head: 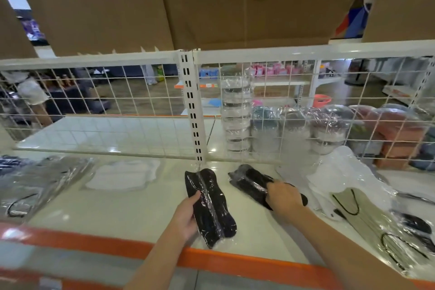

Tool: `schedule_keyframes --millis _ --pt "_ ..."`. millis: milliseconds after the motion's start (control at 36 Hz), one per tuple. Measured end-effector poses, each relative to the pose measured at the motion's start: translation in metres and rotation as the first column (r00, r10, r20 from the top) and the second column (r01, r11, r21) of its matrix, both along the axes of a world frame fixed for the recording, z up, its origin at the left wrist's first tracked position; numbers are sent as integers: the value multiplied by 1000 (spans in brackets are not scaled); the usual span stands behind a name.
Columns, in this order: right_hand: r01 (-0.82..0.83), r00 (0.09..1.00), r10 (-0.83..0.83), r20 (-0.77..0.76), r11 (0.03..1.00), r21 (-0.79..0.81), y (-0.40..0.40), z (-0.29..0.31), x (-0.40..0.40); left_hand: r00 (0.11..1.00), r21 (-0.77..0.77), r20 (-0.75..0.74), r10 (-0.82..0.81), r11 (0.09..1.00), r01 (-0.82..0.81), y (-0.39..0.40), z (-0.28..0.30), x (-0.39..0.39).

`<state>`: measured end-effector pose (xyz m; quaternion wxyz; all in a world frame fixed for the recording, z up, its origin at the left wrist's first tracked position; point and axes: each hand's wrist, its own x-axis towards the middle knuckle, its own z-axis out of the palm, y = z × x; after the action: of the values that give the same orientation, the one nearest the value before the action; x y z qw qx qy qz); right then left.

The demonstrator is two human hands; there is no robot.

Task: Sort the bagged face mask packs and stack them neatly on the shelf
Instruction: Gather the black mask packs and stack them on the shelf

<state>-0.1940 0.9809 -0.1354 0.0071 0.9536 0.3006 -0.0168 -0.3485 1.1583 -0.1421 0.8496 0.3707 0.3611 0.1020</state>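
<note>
Hands were both busy with black mask packs on the white shelf [141, 209]. The left hand [188, 216] held one black pack [211, 205] by its left side, with the thumb on top and the fingers curled under it. The right hand [283, 194] lay on a second black pack [251, 183] just beside the first, with its fingers curled round the pack's near end.

It looked like the two black packs were to go together. A good way would be to lay one flat on the other with the ends lined up, and press gently so the slippery bags did not slide.

The orange front edge [235, 260] was close to the held pack, so the pile should sit further back. The wire grid [117, 101] and the white post [191, 110] blocked the back. There was bare shelf between the white mask pack [122, 176] and the black ones. A grey pack [35, 183] lay far left, and loose packs with black loops [367, 214] crowded the right.
</note>
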Motion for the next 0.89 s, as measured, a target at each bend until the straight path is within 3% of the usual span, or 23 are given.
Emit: schedule_keyframes --millis 111,167,250,306,361,444,500,556,667,750,806,889 --pt "92 982 -28 -186 934 346 1 10 -9 999 -57 42 14 998 -11 -5 -5 1" --pt "21 956 116 -271 890 455 7 14 -20 996 -101 86 -16 995 25 -9 -7 4" --pt "-53 812 373 -449 814 579 18 19 -40 985 -124 155 -74 988 94 -21 -4 5" --pt "-74 847 366 -386 800 596 21 14 -40 993 -29 106 -51 998 54 -25 -4 8" --pt "-45 950 200 -241 849 527 19 5 -30 1000 74 19 0 997 -2 -23 -7 10" --pt "13 988 23 -153 974 227 3 -6 -12 997 121 -56 47 992 -40 -17 -8 10" --pt "-12 988 28 -153 994 105 -7 -8 -4 995 136 -90 41 990 -29 -13 -7 7" --pt "-47 993 55 -104 995 86 -12 -9 1 993 141 -113 30 990 -14 -11 -7 4" --pt "6 997 7 -75 984 180 -9 -8 2 995 118 -94 24 993 -13 -8 -8 1" --pt "131 984 -61 -165 881 455 -3 -4 -2 999 74 -33 16 997 -14 -10 -9 2" --pt "74 955 103 -277 825 560 4 3 -10 999 38 34 -26 999 25 -11 -11 2" --pt "-22 753 407 -516 800 599 17 11 -26 994 27 98 -48 999 45 -13 -14 2"
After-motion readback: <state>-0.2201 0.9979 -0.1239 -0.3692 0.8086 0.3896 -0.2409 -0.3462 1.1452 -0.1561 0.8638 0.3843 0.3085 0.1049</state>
